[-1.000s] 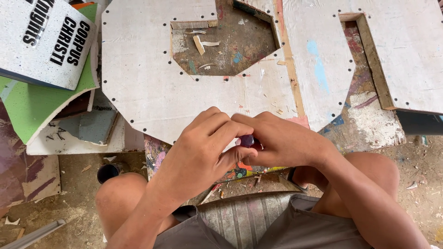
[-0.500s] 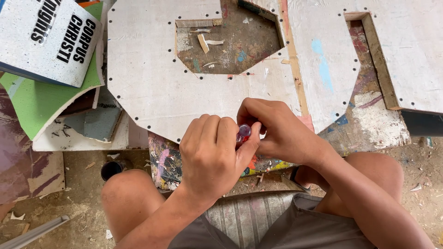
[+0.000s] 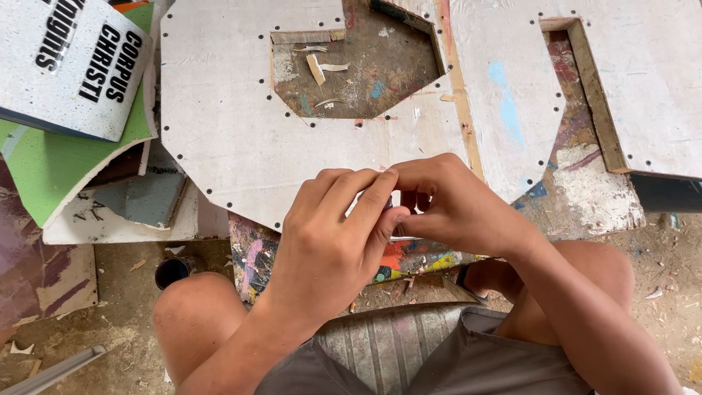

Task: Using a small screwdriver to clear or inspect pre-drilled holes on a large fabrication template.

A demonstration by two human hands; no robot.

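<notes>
Fingers of the left hand press against those of the right hand, both sets curled tight around some small thing held between them, just above the near edge of the white board; the thing itself is almost wholly covered, so its kind and colour cannot be told. Both hands hang over the paint-splattered tabletop, between the person's bare knees; the white board, studded round its rim with dark dots and cut with an angular opening, lies just beyond the knuckles; a second white panel lies at far right, and a speckled lettered board rests on a green sheet at far left.

Judging from the grip, the small thing could slip out if either pinch slackens, since so little of it is held by fingertips alone; it would likely fall to the dusty floor among the wood chips and be hard to find; a dark round cup stands near the left knee and might be knocked by a shifting leg.

Hidden or unclear: the thing in the pinch; whether the dots on the board are holes or nail heads; the right panel and the lettered board are cut off by the frame.
</notes>
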